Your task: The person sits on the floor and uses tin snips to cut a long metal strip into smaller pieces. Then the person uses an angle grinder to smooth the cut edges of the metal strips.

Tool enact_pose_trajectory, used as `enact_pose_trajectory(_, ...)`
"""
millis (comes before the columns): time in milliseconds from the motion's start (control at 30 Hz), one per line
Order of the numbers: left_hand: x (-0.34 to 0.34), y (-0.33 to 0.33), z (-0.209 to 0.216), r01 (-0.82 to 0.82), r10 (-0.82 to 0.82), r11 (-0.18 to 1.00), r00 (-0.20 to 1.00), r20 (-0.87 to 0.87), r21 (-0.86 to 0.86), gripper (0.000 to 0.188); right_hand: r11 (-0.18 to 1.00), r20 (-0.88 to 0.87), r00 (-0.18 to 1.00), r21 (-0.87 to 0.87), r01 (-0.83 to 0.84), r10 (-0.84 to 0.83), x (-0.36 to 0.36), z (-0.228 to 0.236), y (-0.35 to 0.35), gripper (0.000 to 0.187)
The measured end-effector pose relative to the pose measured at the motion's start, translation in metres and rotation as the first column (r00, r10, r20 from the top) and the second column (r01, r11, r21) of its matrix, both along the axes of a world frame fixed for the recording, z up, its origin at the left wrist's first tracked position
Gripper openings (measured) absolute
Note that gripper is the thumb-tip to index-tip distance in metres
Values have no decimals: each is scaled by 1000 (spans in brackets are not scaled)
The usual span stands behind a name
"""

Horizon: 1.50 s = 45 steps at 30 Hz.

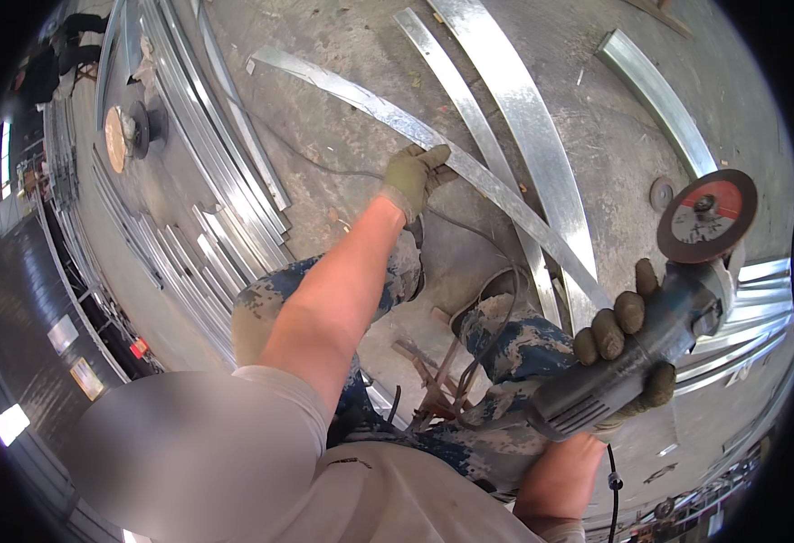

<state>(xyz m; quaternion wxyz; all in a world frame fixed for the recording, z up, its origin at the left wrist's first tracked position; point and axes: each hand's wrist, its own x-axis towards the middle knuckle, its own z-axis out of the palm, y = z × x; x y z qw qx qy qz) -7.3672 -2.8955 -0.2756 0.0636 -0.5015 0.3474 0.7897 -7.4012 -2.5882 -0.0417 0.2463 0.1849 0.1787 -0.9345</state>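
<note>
My left hand (416, 178), in an olive work glove, is closed on the near edge of a long, narrow galvanized metal strip (361, 101), with fingers partly hidden. The strip runs slantwise from the far left towards my right knee. In my right hand (608, 334), also gloved, is a dark angle grinder (587, 398), its body gripped from below with the fingers wrapped over. A red and grey cutting disc (707, 217) on its head faces up, held apart from the strip. Whether the disc is turning, I cannot tell. The grinder's cord (505, 317) trails between my legs.
Wide and narrow metal strips (514, 81) lie beyond my hands, with a metal channel (659, 104) at the far right. A loose disc (662, 193) rests on the concrete floor. Stacked metal profiles (207, 127) fill the left; more profiles (741, 317) lie right. A spool (130, 136) stands far left.
</note>
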Motion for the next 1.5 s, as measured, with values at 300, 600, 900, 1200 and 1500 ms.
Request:
enact_pose_trajectory(300, -1, -3, -27, 64, -48, 996, 969, -244, 58, 21, 995, -77, 993, -30, -90, 88, 2, -2, -15, 100)
enact_pose_trajectory(600, -39, 23, -28, 95, -101, 995, 960, -263, -33, 24, 998, 5, 999, 52, -41, 41, 15, 10, -13, 95)
enact_pose_trajectory(900, -39, 31, 2, 87, -100, 981, 993, -66, -174, 21, 978, 33, 993, 172, -119, 115, 20, 12, -15, 96)
enact_pose_trajectory(1200, -42, 36, 21, 59, -43, 967, 997, 71, -249, 26, 984, 43, 996, 153, -87, 81, 33, 14, -16, 87)
enact_pose_trajectory(1500, -45, 33, -25, 29, 0, 972, 992, 123, -234, 21, 953, 133, 986, 273, -135, 101, 50, 29, -4, 87)
